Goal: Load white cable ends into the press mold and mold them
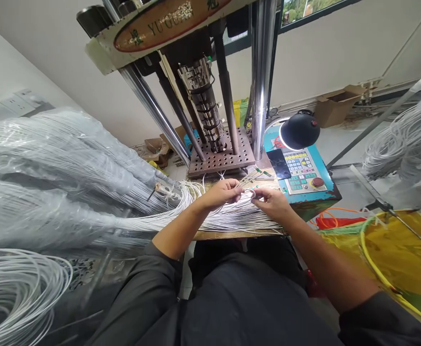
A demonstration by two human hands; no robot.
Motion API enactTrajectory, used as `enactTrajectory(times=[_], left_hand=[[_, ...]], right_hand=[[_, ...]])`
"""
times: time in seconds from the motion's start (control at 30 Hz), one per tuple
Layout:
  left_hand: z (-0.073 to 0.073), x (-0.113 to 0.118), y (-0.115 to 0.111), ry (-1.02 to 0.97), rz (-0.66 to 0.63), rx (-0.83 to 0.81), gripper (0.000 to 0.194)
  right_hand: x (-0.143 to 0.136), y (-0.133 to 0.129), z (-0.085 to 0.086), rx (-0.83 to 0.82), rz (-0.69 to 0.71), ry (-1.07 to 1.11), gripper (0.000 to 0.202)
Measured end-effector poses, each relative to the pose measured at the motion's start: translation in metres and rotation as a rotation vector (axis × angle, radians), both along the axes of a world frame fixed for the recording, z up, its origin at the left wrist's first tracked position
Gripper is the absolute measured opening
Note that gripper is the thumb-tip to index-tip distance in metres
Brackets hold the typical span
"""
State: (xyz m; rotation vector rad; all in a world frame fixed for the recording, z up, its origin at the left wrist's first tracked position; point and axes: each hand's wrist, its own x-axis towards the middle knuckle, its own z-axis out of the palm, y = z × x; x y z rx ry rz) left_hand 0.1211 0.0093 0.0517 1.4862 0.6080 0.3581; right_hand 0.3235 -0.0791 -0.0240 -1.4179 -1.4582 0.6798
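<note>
My left hand [227, 193] is closed on a few thin white cables [245, 179], whose far ends carry small green pieces [267, 173]. To its right, my right hand [270, 202] pinches a curved stretch of white cable [248, 192] between thumb and fingers. Under both hands a thick bundle of white cables [239, 218] lies across the wooden worktop. Just beyond stands a press machine with a brown perforated plate [222, 162] and a metal tool column [207, 108] above it.
At the right are a blue control box [334, 192] with a keypad, a phone-like black slab [278, 163] and a black lamp [300, 129]. Plastic-wrapped cable bundles [52, 163] fill the left side. A yellow bag [408, 245] hangs at the lower right; a cardboard box [334, 108] stands behind.
</note>
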Motion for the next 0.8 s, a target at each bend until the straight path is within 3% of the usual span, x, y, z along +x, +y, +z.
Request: enactTrajectory(times=[0.17, 0.4, 0.63, 0.8], left_hand=[[-0.008, -0.006, -0.003, -0.026, 0.002, -0.068, 0.046], [-0.007, -0.018, -0.013, -0.002, -0.223, -0.010, 0.042], [-0.022, -0.007, -0.015, 0.062, -0.152, -0.019, 0.041], [-0.026, -0.004, -0.017, 0.044, -0.157, -0.043, 0.041]], right_hand=[[-0.019, 0.002, -0.002, -0.032, -0.166, 0.132, 0.048], [-0.026, 0.010, -0.008, -0.026, -0.230, 0.105, 0.042], [-0.028, 0.003, 0.006, 0.037, -0.283, -0.048, 0.030], [-0.026, 0.003, 0.003, -0.025, -0.275, 0.007, 0.039]])
